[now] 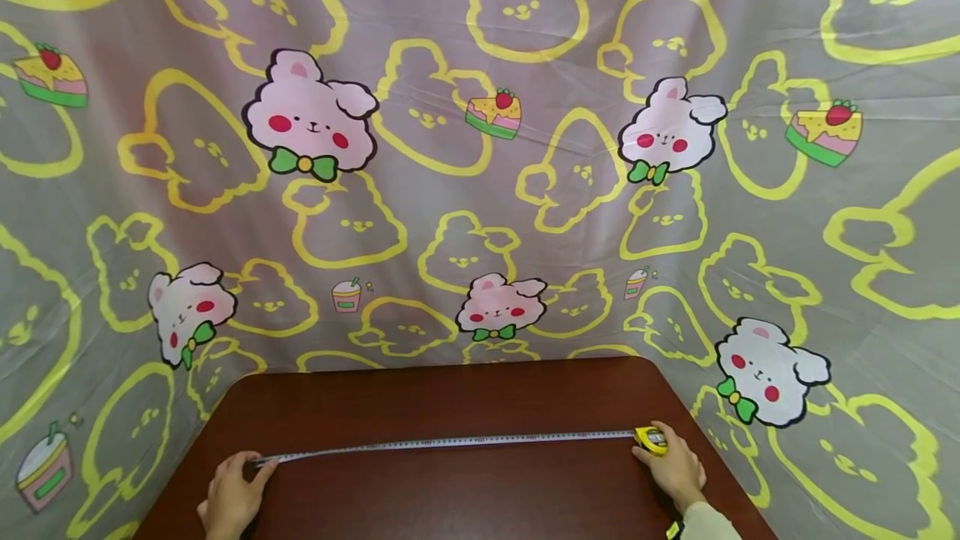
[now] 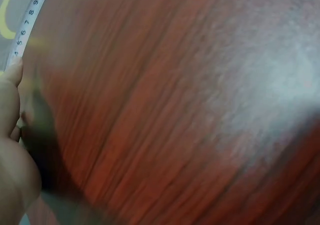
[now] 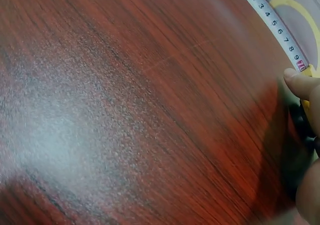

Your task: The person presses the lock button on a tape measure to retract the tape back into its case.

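Note:
A tape measure with a yellow case (image 1: 651,440) is stretched across the table from right to left. My right hand (image 1: 678,467) grips the case near the table's right edge. The white blade (image 1: 465,442) runs out of it in a nearly straight line, dipping a little toward the left end. There my left hand (image 1: 234,497) pinches the blade's free end between thumb and fingers. In the left wrist view the thumb lies on the blade (image 2: 27,25) just below the 4 mark. The right wrist view shows a red 70 mark on the blade (image 3: 280,32) beside the case.
The dark red-brown wooden table (image 1: 450,398) has rounded far corners. A grey curtain (image 1: 420,190) with bunny and cake prints hangs right behind it and along both sides. Light glares off the tabletop in both wrist views.

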Demonstrator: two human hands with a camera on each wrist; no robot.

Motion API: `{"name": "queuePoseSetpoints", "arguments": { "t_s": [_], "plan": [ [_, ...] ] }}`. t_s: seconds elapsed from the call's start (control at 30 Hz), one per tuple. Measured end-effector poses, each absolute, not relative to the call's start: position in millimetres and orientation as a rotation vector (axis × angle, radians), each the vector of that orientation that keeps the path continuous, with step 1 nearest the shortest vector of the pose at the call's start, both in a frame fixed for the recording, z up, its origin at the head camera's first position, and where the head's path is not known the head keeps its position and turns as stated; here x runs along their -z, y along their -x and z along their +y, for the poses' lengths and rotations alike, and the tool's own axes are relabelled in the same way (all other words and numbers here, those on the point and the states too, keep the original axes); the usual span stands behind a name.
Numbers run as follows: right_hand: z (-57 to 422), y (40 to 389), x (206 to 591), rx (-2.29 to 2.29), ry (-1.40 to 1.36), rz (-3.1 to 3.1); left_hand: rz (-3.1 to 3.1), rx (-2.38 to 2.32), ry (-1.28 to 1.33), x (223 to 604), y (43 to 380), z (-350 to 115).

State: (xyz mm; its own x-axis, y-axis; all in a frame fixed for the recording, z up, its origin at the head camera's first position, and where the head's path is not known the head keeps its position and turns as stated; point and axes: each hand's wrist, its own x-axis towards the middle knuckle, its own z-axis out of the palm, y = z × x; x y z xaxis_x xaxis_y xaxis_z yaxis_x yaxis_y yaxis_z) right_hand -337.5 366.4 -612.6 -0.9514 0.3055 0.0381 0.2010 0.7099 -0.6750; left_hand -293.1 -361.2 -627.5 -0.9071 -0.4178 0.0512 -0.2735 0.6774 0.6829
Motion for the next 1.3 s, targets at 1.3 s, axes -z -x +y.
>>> {"name": "queuePoseSetpoints", "arguments": {
  "t_s": [1.3],
  "plan": [
    [384, 336, 550, -1.345, 0.231, -2.601, -2.450, 1.231, -0.333, 563, 293, -362]
  ]
}}
